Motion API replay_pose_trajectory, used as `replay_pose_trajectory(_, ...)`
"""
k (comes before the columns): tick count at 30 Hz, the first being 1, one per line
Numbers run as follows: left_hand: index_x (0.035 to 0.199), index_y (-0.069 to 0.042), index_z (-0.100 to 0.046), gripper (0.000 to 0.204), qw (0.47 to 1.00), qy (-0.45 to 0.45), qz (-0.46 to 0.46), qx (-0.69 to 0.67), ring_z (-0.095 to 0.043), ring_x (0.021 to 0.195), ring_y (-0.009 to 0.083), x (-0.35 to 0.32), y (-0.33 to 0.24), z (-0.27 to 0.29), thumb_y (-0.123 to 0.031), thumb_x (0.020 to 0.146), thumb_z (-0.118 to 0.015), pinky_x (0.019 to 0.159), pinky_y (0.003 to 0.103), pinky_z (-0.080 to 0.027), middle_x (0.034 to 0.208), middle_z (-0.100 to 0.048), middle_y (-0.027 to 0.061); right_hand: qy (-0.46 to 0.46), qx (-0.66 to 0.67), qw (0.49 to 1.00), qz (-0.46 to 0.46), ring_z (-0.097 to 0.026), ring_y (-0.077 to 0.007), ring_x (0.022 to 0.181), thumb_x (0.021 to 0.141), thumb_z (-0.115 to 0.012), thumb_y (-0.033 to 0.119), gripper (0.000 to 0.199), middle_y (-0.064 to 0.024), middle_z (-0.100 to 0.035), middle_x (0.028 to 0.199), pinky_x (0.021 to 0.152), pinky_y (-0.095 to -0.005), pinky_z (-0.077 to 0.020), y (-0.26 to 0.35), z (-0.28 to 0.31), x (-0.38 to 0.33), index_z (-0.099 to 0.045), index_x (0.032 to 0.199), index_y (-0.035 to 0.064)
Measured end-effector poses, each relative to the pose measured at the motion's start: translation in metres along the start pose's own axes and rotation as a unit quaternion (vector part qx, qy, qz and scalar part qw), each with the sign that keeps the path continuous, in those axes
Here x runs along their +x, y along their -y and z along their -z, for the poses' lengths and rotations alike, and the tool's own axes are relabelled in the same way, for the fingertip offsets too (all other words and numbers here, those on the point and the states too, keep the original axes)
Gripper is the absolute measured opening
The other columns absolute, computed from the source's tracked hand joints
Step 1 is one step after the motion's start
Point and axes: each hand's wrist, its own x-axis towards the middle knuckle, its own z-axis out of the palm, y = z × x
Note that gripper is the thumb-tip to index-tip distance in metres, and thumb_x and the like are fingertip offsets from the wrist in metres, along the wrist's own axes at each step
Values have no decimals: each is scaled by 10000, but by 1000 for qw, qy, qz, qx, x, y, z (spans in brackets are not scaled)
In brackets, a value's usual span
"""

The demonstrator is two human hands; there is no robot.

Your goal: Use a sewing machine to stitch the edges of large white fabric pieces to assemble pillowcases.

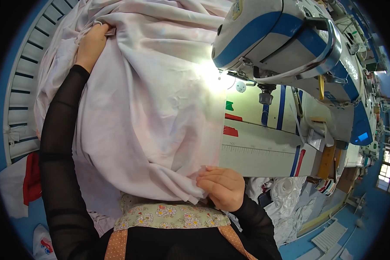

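A large pale pink fabric (169, 104) spreads over the sewing table and falls toward my lap in loose folds. At the far left, my left hand (92, 45) is closed on a bunched part of it, arm stretched out. Close to my body, my right hand (223, 186) pinches the fabric's near right edge between thumb and fingers. The white and blue sewing machine (286, 39) stands at the upper right, its lamp lighting the fabric's right edge. Whether that edge lies under the needle, I cannot tell.
Right of the fabric, the table (260, 156) carries a printed ruler scale and red, green and blue tape. Scissors (297, 102) lie beside the machine. White cloth (286, 195) is heaped below the table at right. A white slatted rack (19, 86) borders the left side.
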Motion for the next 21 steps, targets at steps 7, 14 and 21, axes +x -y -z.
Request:
replay_pose_trajectory(7, 1045, -85, -602, 213, 1000, -3, 14, 25, -602, 912, 352, 33, 21, -27, -48, 872, -484, 779, 443, -482, 937, -606, 148, 19, -61, 998, -9, -695, -248, 865, 645, -695, -3, 251, -81, -706, 896, 818, -393, -580, -14, 7, 31, -693, 891, 48)
replay_pose_trajectory(14, 1083, -102, -600, 248, 999, -7, 37, 21, -603, 947, 357, 53, 70, -62, -61, 872, -476, 808, 444, -482, 971, -618, 144, 62, -75, 995, -5, -696, -264, 863, 635, -689, -14, 255, -83, -702, 885, 796, -378, -570, -36, 21, 59, -674, 881, 52)
replay_pose_trajectory(21, 1090, -60, -628, 247, 994, -94, 46, 37, -574, 1056, 338, 47, 91, -56, -107, 878, -511, 888, 394, -468, 1069, -630, 139, 61, -99, 993, -14, -681, -310, 866, 661, -637, -23, 252, -91, -684, 848, 757, -397, -543, -64, 26, 88, -672, 892, 73)
